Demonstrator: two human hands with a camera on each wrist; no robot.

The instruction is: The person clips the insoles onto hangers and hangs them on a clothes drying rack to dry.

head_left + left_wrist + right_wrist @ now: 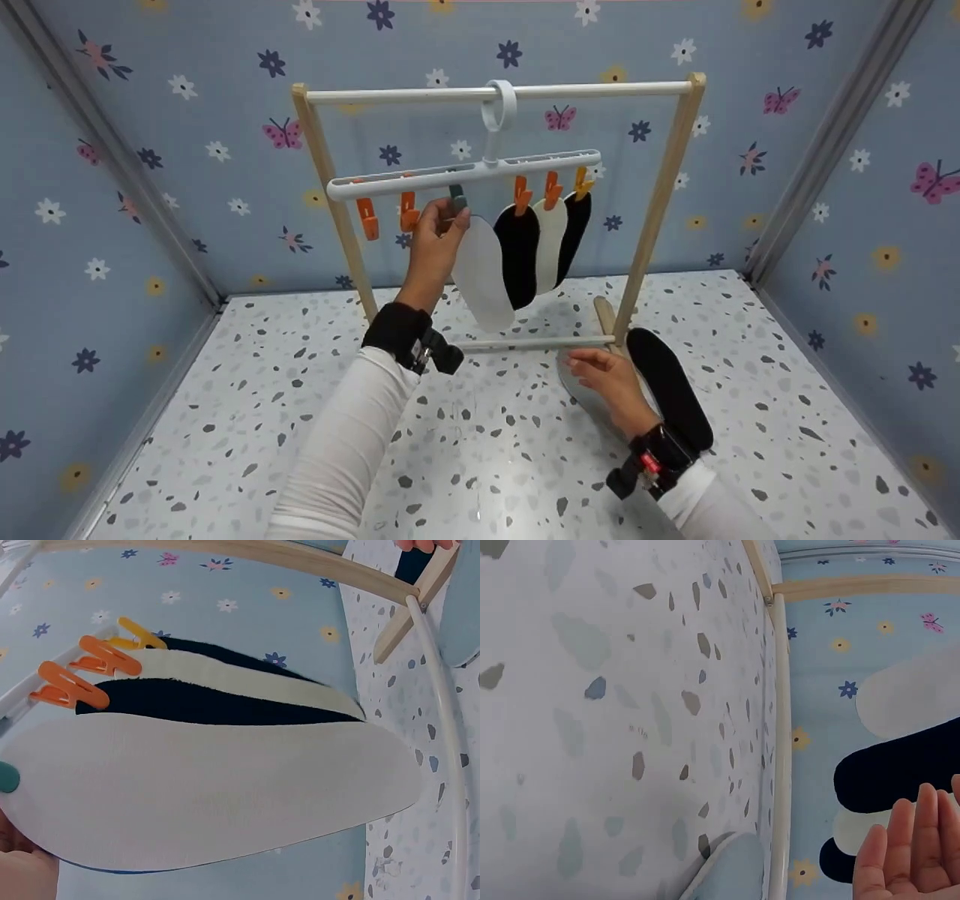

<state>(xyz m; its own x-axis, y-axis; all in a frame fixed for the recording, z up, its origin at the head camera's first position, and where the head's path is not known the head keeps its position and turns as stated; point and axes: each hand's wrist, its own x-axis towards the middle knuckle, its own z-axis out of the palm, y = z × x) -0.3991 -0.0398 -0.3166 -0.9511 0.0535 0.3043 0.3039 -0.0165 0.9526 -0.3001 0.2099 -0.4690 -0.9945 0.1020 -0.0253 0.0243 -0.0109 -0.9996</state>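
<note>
My left hand [436, 244] is at the top of a white insole [484, 274], its thumb and fingers pinching the upper edge. Right above the fingertips is a dark green clip [458, 196] on the white hanger [420, 182]; in the left wrist view the green clip [7, 776] overlaps the insole's end. To the right hang a black insole [517, 255], a cream insole [550, 247] and another black insole [574, 232]. My right hand [611, 382], fingers loosely bent and holding nothing, hovers over a grey-blue insole [581, 390] on the table.
Orange clips [367, 219] hang without insoles at the hanger's left. Its ring hooks over the white rod [600, 90] of a wooden stand [664, 195]. A black insole [670, 386] lies by the stand's right foot. Patterned panels [862, 225] enclose the speckled table [480, 435].
</note>
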